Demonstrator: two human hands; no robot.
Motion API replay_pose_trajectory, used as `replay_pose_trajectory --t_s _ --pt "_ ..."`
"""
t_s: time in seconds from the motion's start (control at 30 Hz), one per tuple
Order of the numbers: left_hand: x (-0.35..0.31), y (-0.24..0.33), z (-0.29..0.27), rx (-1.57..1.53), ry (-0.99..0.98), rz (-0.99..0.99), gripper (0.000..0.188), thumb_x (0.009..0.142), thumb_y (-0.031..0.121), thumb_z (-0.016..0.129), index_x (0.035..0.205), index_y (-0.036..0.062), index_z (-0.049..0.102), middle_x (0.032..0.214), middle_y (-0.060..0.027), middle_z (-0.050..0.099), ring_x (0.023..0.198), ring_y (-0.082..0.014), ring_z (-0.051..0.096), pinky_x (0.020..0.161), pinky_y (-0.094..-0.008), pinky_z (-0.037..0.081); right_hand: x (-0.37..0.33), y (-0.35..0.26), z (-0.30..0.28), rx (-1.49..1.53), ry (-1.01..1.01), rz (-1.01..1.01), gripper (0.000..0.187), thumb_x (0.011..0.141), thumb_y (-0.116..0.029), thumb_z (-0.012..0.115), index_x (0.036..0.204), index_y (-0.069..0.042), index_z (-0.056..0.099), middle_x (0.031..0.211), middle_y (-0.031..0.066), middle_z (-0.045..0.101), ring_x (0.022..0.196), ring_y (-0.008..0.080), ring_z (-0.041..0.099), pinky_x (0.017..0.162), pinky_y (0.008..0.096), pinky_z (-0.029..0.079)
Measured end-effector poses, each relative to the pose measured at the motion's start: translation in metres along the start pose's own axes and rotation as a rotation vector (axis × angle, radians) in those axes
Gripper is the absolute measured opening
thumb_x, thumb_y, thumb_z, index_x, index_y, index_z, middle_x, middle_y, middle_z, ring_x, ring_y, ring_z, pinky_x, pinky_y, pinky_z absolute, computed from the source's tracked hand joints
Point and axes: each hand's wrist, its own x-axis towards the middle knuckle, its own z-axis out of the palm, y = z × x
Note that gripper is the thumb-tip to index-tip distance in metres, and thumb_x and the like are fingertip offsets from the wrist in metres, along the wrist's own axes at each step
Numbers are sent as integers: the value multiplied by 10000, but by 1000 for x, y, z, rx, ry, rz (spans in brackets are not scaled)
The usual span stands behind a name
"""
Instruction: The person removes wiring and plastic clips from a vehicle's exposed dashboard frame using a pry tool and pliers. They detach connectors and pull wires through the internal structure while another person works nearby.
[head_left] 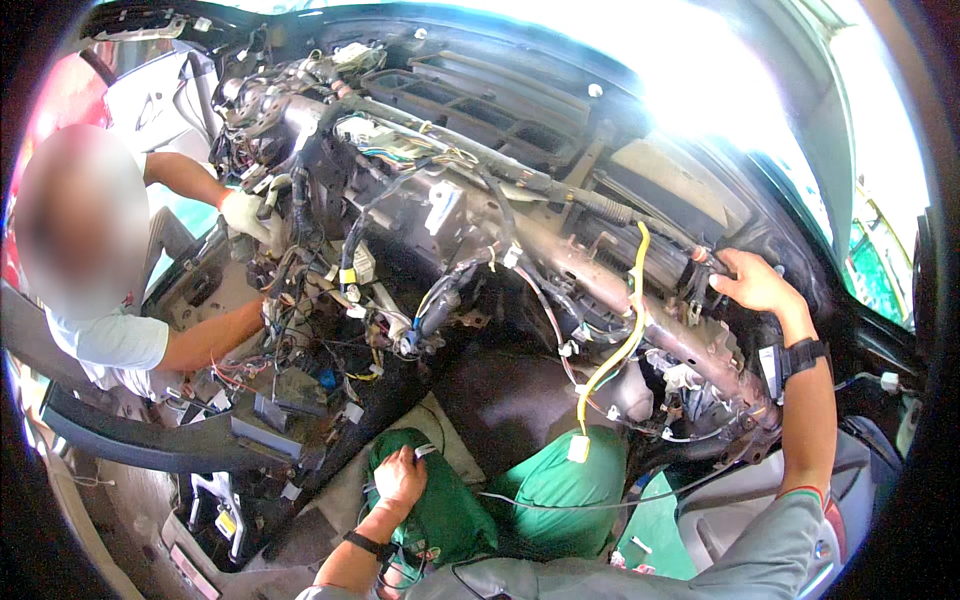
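Observation:
My left hand (403, 480) rests on my green-trousered knee, its fingers closed round a small object with a pale, flat end (425, 450); its kind is hard to make out. Out to the right, my right hand (758, 284) reaches over the stripped dashboard frame. Its thumb and fingers are closed on the right end of a thick wiring harness (620, 212); the exact grip is partly hidden. This harness lies along a bare metal cross beam (585, 272). A yellow sleeved cable (632, 345) hangs from it, ending in a pale connector (578, 447).
At the left, another person's gloved hand (250, 220) and bare forearm (215, 338) are among tangled wires. A black trim panel (150, 440) lies below them. Black air ducts (480, 105) run under the windscreen. A grey door panel (760, 510) stands at the lower right.

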Motion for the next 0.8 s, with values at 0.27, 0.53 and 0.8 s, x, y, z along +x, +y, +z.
replay_pose_trajectory --t_s 0.27,0.53,0.8 --pt "0 3 -5 -31 -31 -25 210 808 251 631 856 61 557 815 -156 653 795 -360 644 696 -474 511 0 -11 -3 -24 -10 53 390 859 -271 677 1079 43 603 968 252 649 920 371 643 796 422 488" --pt "2 4 -1 15 -75 -61 191 806 239 629 832 61 565 812 -174 649 779 -368 641 699 -479 511 -5 2 4 101 -30 -12 526 877 -424 671 1168 7 597 1053 208 671 968 299 641 877 398 481" --pt "4 5 2 1 46 28 196 773 190 642 835 18 575 772 -197 637 718 -398 620 652 -493 501 12 0 5 6 -36 89 565 804 -415 739 1104 46 610 1043 255 655 985 378 640 853 427 487"
